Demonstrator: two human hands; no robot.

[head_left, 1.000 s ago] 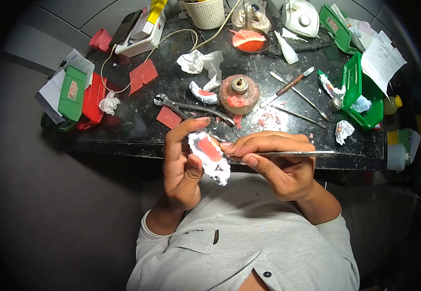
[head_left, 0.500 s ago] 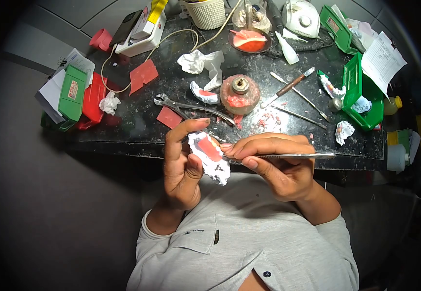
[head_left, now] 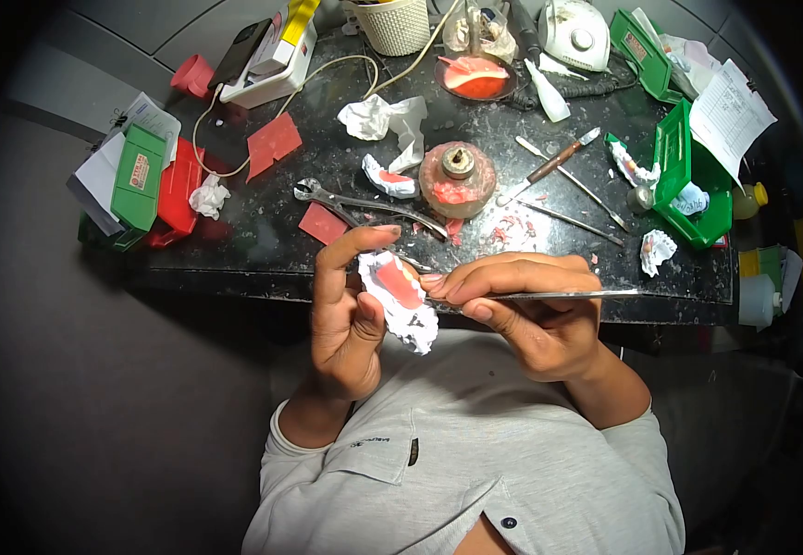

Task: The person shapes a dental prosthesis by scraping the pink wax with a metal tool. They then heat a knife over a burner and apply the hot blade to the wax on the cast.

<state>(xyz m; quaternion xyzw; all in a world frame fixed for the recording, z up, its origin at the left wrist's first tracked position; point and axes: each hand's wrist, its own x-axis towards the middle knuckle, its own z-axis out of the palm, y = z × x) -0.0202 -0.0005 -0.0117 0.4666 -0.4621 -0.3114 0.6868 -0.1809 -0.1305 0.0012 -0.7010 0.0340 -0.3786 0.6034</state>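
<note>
In front of my chest, my left hand [head_left: 349, 314] grips a white plaster dental model [head_left: 409, 324] between thumb and fingers. Pink wax [head_left: 399, 282] covers part of the model, with a few pale teeth along its right edge. My right hand [head_left: 533, 314] pinches a slim metal carving tool [head_left: 573, 295], held nearly level. The tool's working end meets the edge of the wax, with the right fingertips close against the model. Beyond my hands, a glass spirit burner [head_left: 458, 180] stands on the black bench [head_left: 263, 227], with pink wax scraps on it.
Pliers [head_left: 374, 205], pink wax sheets [head_left: 274, 146] and another waxed model [head_left: 389, 178] lie left of the burner. A brown-handled knife [head_left: 549, 166] and metal tools lie to its right. Green boxes [head_left: 684, 176] stand at the right, a dish of red wax [head_left: 477, 78] at the back.
The metal tool has rolled or tilted slightly in my right hand, so its outer end looks thinner. The model and my left hand have barely shifted.
</note>
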